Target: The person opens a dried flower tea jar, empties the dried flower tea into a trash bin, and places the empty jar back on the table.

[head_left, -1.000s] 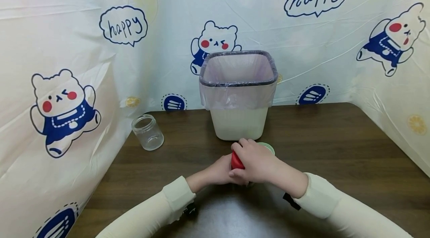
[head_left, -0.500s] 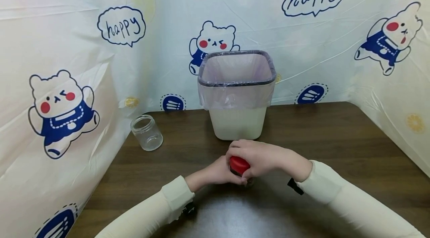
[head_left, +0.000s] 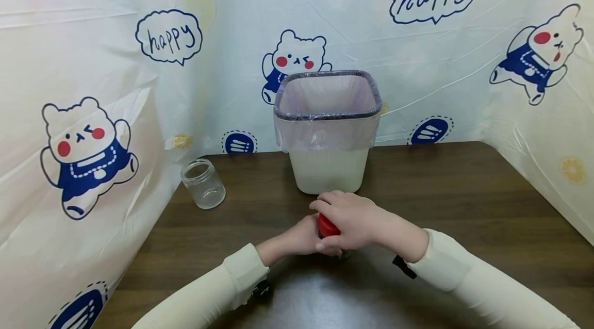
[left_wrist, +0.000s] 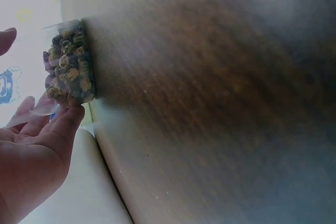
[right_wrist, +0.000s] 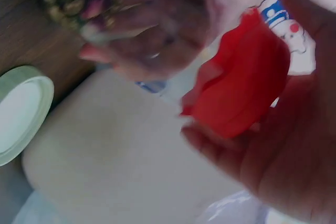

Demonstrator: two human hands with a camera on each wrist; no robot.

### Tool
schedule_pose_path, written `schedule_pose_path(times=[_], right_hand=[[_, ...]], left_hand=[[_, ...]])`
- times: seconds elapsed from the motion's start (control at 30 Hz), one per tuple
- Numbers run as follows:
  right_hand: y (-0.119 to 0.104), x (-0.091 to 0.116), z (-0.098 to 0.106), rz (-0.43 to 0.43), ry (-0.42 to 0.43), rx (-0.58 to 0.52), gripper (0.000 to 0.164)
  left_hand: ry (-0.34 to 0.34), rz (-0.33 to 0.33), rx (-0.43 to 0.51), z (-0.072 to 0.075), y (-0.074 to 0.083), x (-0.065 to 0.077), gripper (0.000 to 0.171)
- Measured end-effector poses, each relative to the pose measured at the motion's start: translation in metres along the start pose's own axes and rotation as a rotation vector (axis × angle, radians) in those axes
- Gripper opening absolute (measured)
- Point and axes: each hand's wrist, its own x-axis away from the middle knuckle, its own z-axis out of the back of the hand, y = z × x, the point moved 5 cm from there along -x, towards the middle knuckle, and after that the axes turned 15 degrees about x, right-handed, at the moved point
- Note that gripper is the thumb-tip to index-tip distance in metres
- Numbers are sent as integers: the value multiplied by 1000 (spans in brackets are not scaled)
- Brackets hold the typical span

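Note:
In the left wrist view a clear jar (left_wrist: 68, 66) of dried flower buds stands at the table surface. My left hand (head_left: 303, 239) grips it, thumb on one side and fingers on the other. Over its mouth, my right hand (head_left: 355, 220) holds a soft red cup-shaped piece (right_wrist: 239, 77) with a wavy edge, fingers and thumb curled round it. Much of this piece is hidden under that hand in the head view. A green-rimmed lid with a white inside (right_wrist: 21, 108) lies beside the jar, mostly hidden behind the right hand from the head.
A pale waste bin (head_left: 329, 169) with a plastic liner and dark rim stands just beyond the hands. An uncovered glass jar (head_left: 204, 184) is at the table's left edge. Printed cloth (head_left: 232, 35) hangs round the back and sides of the brown table (head_left: 441, 190).
The right hand turns on the red piece: half a second ago its wrist was swung out and more red showed, now it is turned back. The left hand stays in place.

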Motion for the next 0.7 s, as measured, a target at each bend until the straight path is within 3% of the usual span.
schedule_pose_path(times=[0.17,0.3,0.5,0.7], right_hand=[[-9,-2,4,-177,16,140,72],[-14,-5,3,-260,-12,236,70],[-14,-7,1,-312,-30,267,61],[-11,-7,2,-290,-58,253,61]], left_hand=[[-31,-27,-55,0,2,-1,35],[-28,-20,-88,1,2,-1,35],[-21,-4,-59,0,2,-1,37],[-7,26,-39,0,2,0,42]])
